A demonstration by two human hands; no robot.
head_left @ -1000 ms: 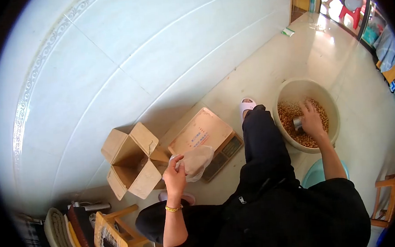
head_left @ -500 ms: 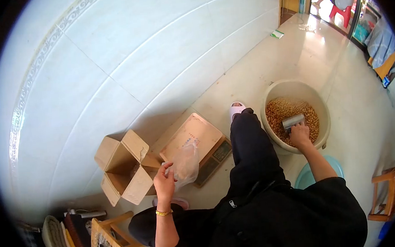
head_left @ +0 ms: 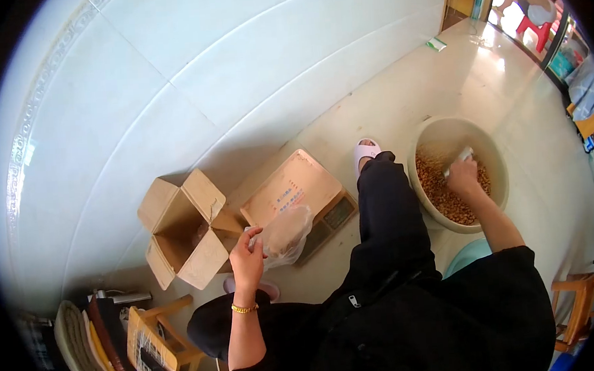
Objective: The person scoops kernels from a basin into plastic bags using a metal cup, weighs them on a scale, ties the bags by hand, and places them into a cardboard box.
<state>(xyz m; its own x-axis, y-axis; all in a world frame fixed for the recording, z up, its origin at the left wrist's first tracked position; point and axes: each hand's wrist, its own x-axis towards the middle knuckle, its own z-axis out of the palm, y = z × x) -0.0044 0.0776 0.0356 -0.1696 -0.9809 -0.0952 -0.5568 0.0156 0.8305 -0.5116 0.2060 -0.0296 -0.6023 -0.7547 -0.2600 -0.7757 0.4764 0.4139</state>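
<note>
My left hand [head_left: 247, 260] pinches the top of a clear plastic bag [head_left: 288, 237], which hangs out to the right over the edge of a platform scale [head_left: 304, 184]. What is inside the bag, if anything, I cannot make out. On the right, my right hand [head_left: 464, 178] reaches into a big cream bucket [head_left: 498, 156]. It grips a shiny metal cup [head_left: 467, 153], now mostly hidden by the fingers. Brown, nut-like pieces [head_left: 439, 194] fill the lower part of the bucket, and the cup is among or just above them.
An open cardboard box [head_left: 205, 259] stands left of the scale, near the tiled wall. Behind the bucket's near side sits a light-blue basin [head_left: 468, 255]. A wooden stool [head_left: 158, 343] is at lower left, another wooden seat [head_left: 578, 304] at right. A person sits beyond the doorway.
My right hand has turned the metal cup from lying sideways to pointing up and away within the bucket. My left hand still holds the bag. The whole view has shifted slightly.
</note>
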